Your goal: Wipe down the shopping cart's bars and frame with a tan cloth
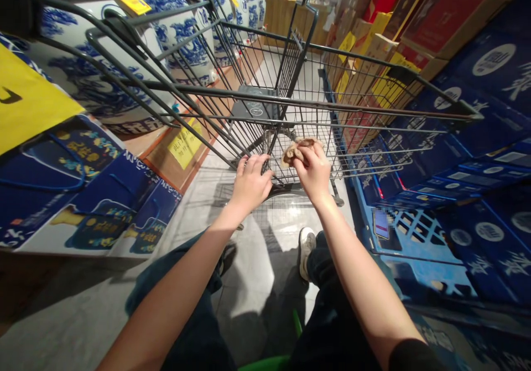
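A black wire shopping cart (286, 111) stands in front of me in a shop aisle. My left hand (250, 182) rests on the cart's lower wire frame, fingers curled over the wires. My right hand (313, 167) is closed around a small crumpled brownish thing (294, 151), perhaps a rag or paper, held against the cart's wire bottom. A grey flat panel (253, 105) sits inside the basket. My legs and shoes show below, close to the floor.
Big blue-and-white porcelain jars (182, 39) line a wooden shelf on the left, above blue boxes (83, 194). Stacked blue cartons (477, 139) and a blue plastic pallet (415, 238) fill the right. Red and yellow boxes (385, 6) stand farther back. The floor is glossy grey tile (257, 282).
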A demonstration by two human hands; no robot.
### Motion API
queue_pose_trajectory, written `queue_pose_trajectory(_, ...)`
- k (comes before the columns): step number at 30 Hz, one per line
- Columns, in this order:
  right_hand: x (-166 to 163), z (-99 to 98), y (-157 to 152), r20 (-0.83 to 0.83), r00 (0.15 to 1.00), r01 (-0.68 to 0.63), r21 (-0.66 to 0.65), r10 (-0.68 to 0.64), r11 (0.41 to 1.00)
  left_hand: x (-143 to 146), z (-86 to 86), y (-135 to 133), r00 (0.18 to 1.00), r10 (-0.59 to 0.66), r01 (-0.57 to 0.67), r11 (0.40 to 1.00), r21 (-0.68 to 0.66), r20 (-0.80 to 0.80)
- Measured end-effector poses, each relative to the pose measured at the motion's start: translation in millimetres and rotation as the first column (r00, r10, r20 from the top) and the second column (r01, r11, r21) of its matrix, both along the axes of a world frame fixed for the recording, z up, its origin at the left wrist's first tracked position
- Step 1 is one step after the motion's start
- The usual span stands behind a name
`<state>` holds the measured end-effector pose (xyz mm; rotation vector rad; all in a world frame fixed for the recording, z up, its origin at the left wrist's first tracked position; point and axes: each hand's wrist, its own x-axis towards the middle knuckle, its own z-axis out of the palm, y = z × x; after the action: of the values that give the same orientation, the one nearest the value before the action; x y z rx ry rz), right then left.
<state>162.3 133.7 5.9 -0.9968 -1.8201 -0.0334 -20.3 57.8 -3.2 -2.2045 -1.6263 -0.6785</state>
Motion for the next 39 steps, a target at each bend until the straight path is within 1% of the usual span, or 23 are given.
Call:
queue_pose_trajectory(2,2.0,9.5,-5.7,0.01,1.0,-0.018,0.012,0.018,1.0,0.3,-0.3,0.1,1.0,0.001,-0.001,1.0,0.001,0.002)
queue_pose_trajectory(4,3.7,14.5,-10.0,0.014,0.999,-0.043,0.021,0.042,0.999,0.4,-0.7,0.1,1.0,-0.002,0.002,1.0,-0.008,0.015)
queue_pose_trajectory(6,4.1,9.8,-10.6,0.011,0.999,-0.041,-0.015,0.041,0.999,0.4,-1.0,0.2,1.0,-0.005,0.006,1.0,-0.016,0.029)
queue_pose_trajectory(9,2.7,-4.3,-6.8,0.01,1.0,0.013,-0.099,-0.012,0.995,0.0,-1.4,0.6,0.999,-0.01,0.011,1.0,-0.011,0.031)
queue_pose_trajectory(11,1.9,-5.3,-5.5,0.004,1.0,0.02,-0.106,-0.02,0.994,-0.2,-1.5,0.8,1.0,-0.011,0.011,1.0,0.0,0.022)
queue_pose_trajectory(15,1.4,16.6,-9.4,-0.012,1.0,-0.023,-0.026,0.023,0.999,0.6,-1.1,0.5,1.0,-0.006,0.006,1.0,0.0,0.019)
queue_pose_trajectory(17,0.5,22.7,-9.7,-0.018,0.999,-0.041,-0.005,0.041,0.999,1.2,-0.7,0.3,0.999,-0.005,0.005,1.0,-0.02,0.031)
queue_pose_trajectory(18,-0.3,21.4,-8.6,-0.018,0.999,-0.05,-0.01,0.05,0.999,1.3,-0.5,0.3,0.999,-0.005,0.006,1.0,-0.028,0.036)
queue_pose_trajectory(20,-2.3,11.6,-4.4,-0.013,0.999,-0.051,-0.047,0.051,0.998,1.2,-0.4,0.3,0.999,-0.008,0.009,1.0,-0.027,0.037)
queue_pose_trajectory(22,-4.0,0.1,-0.6,-0.005,1.0,-0.015,-0.094,0.015,0.995,0.7,-0.5,0.6,0.999,-0.012,0.013,1.0,-0.017,0.034)
queue_pose_trajectory(24,-3.9,-2.4,-0.8,0.01,1.0,0.015,-0.117,-0.014,0.993,0.3,-1.0,0.9,0.999,-0.012,0.012,1.0,-0.007,0.033)
queue_pose_trajectory(26,-1.2,7.9,-5.7,0.02,1.0,-0.003,-0.09,0.005,0.996,0.3,-1.6,1.3,1.0,-0.009,0.009,1.0,0.003,0.027)
queue_pose_trajectory(29,6.3,32.3,-14.6,0.012,0.999,-0.049,0.027,0.048,0.998,0.8,-2.8,1.9,1.0,-0.005,0.005,1.0,0.03,0.002)
queue_pose_trajectory(31,11.6,37.7,-15.4,-0.008,0.999,-0.048,0.102,0.049,0.994,1.0,-3.4,2.1,1.0,-0.005,0.005,0.999,0.042,-0.007)
queue_pose_trajectory(33,15.0,28.1,-11.0,-0.011,0.999,-0.044,0.129,0.045,0.991,0.8,-3.5,1.9,1.0,-0.008,0.008,0.999,0.038,-0.002)
queue_pose_trajectory(36,15.8,0.8,-2.3,0.037,0.999,-0.037,0.071,0.034,0.997,-0.2,-2.6,1.3,1.0,-0.018,0.018,1.0,0.008,0.02)
queue_pose_trajectory(37,15.6,-5.7,-0.7,0.045,0.999,-0.024,0.049,0.022,0.999,-0.4,-2.2,1.1,1.0,-0.019,0.019,1.0,0.0,0.025)
queue_pose_trajectory(39,16.4,-8.6,-0.3,0.016,1.0,0.018,0.045,-0.018,0.999,-0.6,-1.6,0.9,0.999,-0.02,0.02,1.0,-0.009,0.034)
